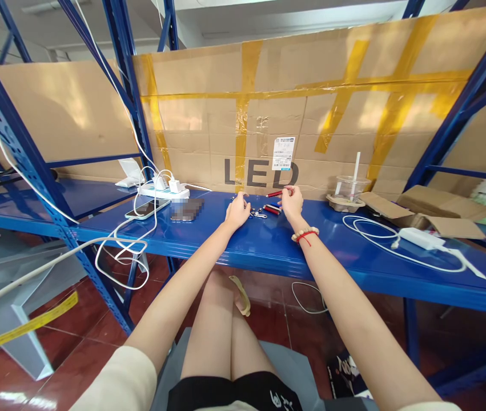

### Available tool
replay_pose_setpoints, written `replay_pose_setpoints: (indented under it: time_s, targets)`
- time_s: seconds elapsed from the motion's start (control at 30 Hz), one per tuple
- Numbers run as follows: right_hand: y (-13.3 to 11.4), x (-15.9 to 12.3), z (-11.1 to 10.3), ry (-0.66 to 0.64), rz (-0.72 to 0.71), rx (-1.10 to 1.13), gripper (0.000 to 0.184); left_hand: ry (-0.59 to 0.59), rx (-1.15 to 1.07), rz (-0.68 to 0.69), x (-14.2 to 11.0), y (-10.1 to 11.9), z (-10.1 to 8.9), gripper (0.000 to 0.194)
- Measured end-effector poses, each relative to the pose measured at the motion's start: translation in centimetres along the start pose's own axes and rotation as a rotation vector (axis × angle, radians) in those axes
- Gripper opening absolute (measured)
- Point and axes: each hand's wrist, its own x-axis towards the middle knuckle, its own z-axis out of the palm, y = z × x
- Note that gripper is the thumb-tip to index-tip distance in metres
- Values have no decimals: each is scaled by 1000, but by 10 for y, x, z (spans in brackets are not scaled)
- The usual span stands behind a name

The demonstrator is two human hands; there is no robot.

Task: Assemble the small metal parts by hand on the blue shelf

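Observation:
On the blue shelf, my left hand [237,211] has its fingers curled together. Whatever it may be pinching is hidden or too small to name. Just right of it lie small shiny metal pieces [258,214] that look like a clip or key ring. My right hand [292,201], with a beaded bracelet and red string at the wrist, is closed around a slim dark-red stick-like thing [273,194] pointing left. Between the hands rests a red and silver object [272,210], shaped like a small pocket knife, lying flat.
Left on the shelf are a white power strip [163,194], a phone [147,209], a blurred dark item [188,210] and loose white cables. To the right stand a plastic cup with straw [349,188], a white adapter [421,238] and an opened cardboard box [429,202]. A cardboard wall [208,131] closes the back.

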Motion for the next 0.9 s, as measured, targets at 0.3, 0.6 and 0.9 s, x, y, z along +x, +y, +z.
replay_pose_setpoints:
  time_s: [0.3, 0.6, 0.9]
  targets:
    - [3, -1, -6, 178, 331, 87, 30, 232, 199, -275, -1, 1, -7, 34]
    - [25, 1, -2, 106, 420, -43, 37, 295, 225, -294, -2, -5, -3, 32]
    - [43, 11, 7, -96, 299, -211, 24, 315, 215, -292, -1, -6, -4, 30]
